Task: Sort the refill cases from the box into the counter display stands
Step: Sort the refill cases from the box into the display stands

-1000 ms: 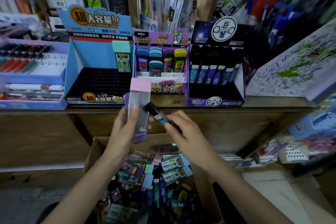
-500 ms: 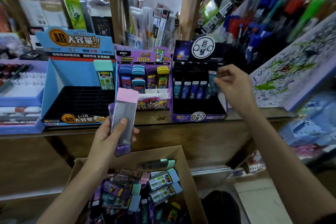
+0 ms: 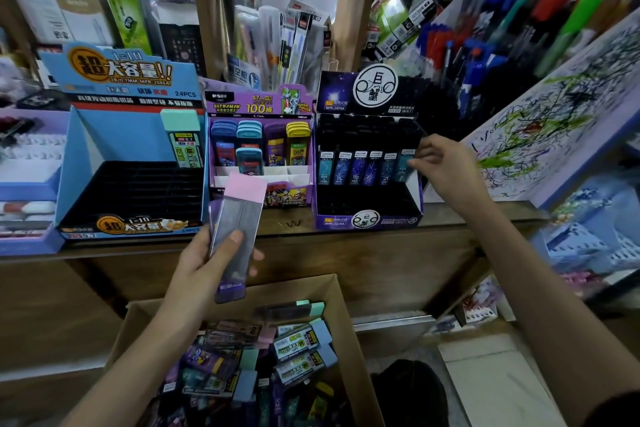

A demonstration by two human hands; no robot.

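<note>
Now, on my remote feed, a person's left hand (image 3: 207, 263) holds a pink-capped refill case (image 3: 239, 215) upright just above the cardboard box (image 3: 332, 291). The thumb is pressed across the case's grey see-through front and the fingers are wrapped round behind it. A purple edge shows along the case's left side, and I cannot tell whether that is a second case in the same grip.

The right hand (image 3: 446, 170) reaches out to the dark display stand (image 3: 367, 215) at the right of the wooden counter (image 3: 381, 239). Its curled fingertips pinch the upper right edge of a slim blue case (image 3: 403, 166). That case stands last on the right in a row of six upright cases in the stand.

The purple display stand (image 3: 259, 104) sits in the middle of the counter, touching the dark one. It carries cases with blue, teal, purple and yellow caps, plus one teal case a row forward. At the left is the blue display stand (image 3: 121, 135), with a single green-capped case (image 3: 181, 139) upright at its back right corner, over a black slotted tray.

The box stands below the counter's front edge, between the person's forearms. From where I sit, it is a loose heap of refill cases lying at all angles, with green, pink and blue caps among them.
</note>
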